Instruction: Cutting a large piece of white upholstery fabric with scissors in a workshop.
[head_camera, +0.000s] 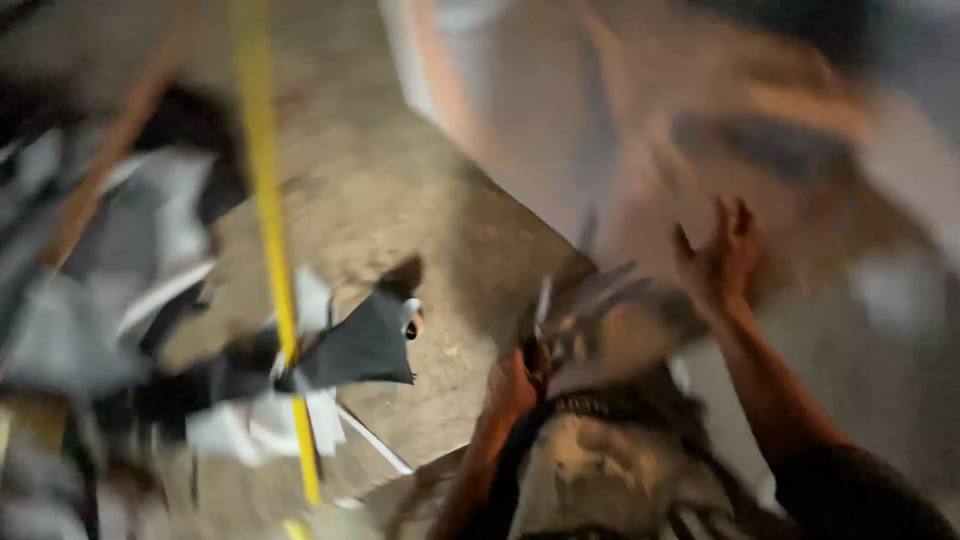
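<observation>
Bare, dusty ground (370, 190) spreads under me, the whole view smeared by motion. My left hand (512, 385) is clenched on the upper edge of a stiff, dirty sheet (610, 320) that stands low in the middle of the view, just before me; what the sheet is made of I cannot tell through the blur. My right hand (722, 255) is raised beside its far corner, fingers spread and released, gripping nothing. To the left a yellow pole (272, 230) runs up and down, with dark and white scraps (350, 350) heaped around its lower part on the ground.
</observation>
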